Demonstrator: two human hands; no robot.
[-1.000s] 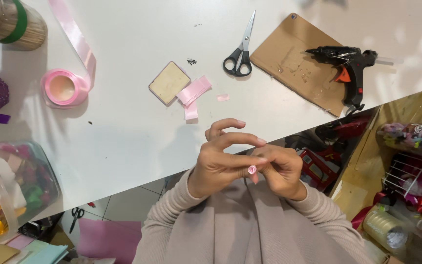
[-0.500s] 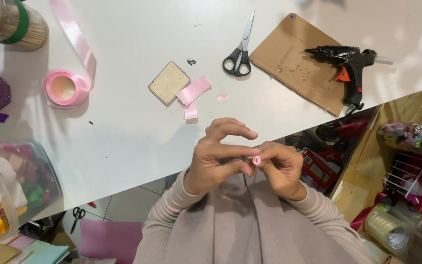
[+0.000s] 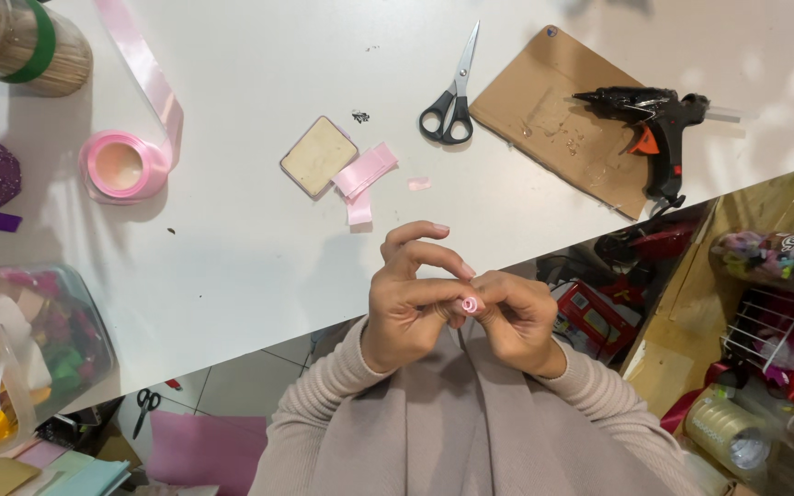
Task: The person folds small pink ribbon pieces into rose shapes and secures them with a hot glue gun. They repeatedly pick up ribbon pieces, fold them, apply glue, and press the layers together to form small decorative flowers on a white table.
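Pink ribbon roll (image 3: 470,305) between fingertips of left hand (image 3: 408,308), right hand (image 3: 516,317).

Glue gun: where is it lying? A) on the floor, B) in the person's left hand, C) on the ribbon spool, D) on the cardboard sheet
D: the black glue gun lies on the brown cardboard sheet at the table's right end, right of the scissors; both hands are off it, pinching a small pink ribbon roll.
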